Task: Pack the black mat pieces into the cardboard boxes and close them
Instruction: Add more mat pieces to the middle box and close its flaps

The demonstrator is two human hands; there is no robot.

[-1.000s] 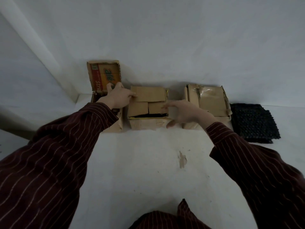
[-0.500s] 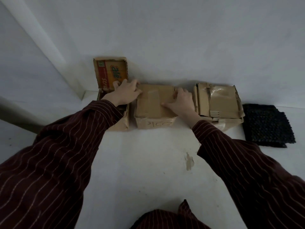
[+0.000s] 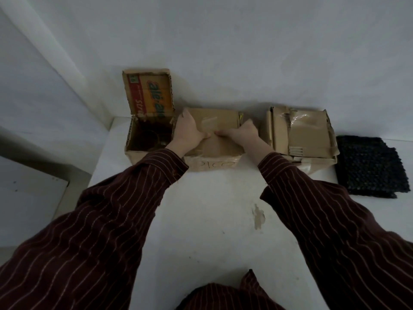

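Observation:
Three cardboard boxes stand in a row against the white wall. The middle box [image 3: 220, 118] has its top flaps folded flat. My left hand [image 3: 190, 132] and my right hand [image 3: 242, 134] both press down on those flaps, thumbs nearly meeting at the centre. The left box [image 3: 134, 151] is open, its printed lid standing upright, and its inside is dark. The right box [image 3: 306, 135] has its torn flaps folded over. A stack of black mat pieces [image 3: 368, 166] lies on the white surface to the right of the boxes.
The boxes sit on a white tabletop [image 3: 201, 220] with a chipped spot [image 3: 259, 217] near the middle. The table's left edge drops off beside the left box. A white wall rises right behind the boxes.
The middle box's flaps, partly open a second ago, are now folded flat. Both hands have slid inward over the top until the thumbs almost touch.

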